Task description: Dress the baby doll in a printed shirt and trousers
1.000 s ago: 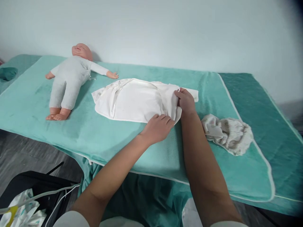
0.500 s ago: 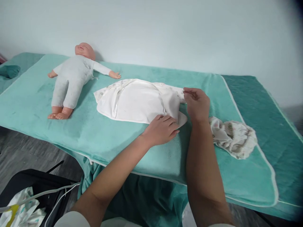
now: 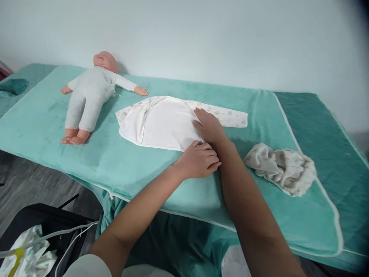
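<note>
A white baby shirt with a small printed pattern on its sleeves lies spread on the green bed cover, its right sleeve stretched out flat. My left hand is closed at the lower right edge of the shirt, fingers curled over the cloth. Just above it, my right hand lies across the shirt's right side near the base of that sleeve, fingers extended and thumb apart. Its wrist passes close beside the left fingertips and hides the shirt's lower right corner.
A baby doll in a white suit lies on its back at the left. Crumpled patterned cloth sits right of my arms on the green cover. A white wall stands behind; a black chair with diapers is at lower left.
My right hand has let go of the sleeve's end and moved left onto the shirt's body. The sleeve now lies extended to the right. My left hand has stayed nearly in place.
</note>
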Motion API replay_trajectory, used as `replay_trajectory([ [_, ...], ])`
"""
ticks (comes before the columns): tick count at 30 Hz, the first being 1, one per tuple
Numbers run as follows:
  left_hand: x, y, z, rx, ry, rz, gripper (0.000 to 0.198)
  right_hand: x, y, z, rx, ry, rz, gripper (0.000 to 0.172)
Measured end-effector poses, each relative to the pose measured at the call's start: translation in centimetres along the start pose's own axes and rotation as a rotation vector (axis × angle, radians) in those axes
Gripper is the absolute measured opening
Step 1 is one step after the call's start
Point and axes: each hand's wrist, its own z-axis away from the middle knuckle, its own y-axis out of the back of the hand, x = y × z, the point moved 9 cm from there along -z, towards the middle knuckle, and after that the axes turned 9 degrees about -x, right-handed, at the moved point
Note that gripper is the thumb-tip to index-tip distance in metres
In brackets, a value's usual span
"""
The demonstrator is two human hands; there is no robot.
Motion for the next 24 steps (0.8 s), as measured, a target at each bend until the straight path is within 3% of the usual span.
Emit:
replay_trajectory([
  [3,-0.8,0.6,0.0,0.041,0.091,0.055,0.047,-0.3,-0.2,0.3,-0.023,-0.011,0.042,0.064],
  [6,-2.3,2.3,1.6,0.19,0.194,0.12,0.04,-0.4,-0.3,0.6,-0.02,-0.023,0.059,0.063],
  [10,-5.6,6.2,8.2,0.49,0.357,0.094,0.031,-0.2,-0.4,1.1,0.001,-0.021,0.049,0.061],
  [12,-7.6,7.9,12.3,0.563,0.464,0.01,0.028,-0.5,-0.3,1.2,0.026,-0.04,0.049,0.06],
  [14,-9.6,9.1,15.9,0.558,0.597,-0.069,0.028,-1.8,0.1,0.7,0.085,-0.058,0.047,0.06],
  [17,-12.2,9.8,19.4,0.497,0.777,-0.138,0.033,-6.3,0.2,-2.0,0.153,-0.01,-0.018,0.059],
  [21,-13.4,9.4,20.4,0.389,0.843,-0.18,0.041,-13.1,-1.2,-8.5,0.151,0.115,-0.192,0.059],
  [24,-13.4,8.9,20.1,0.323,0.839,-0.222,0.036,-15.1,-2.6,-12.3,0.163,0.144,-0.272,0.051],
])
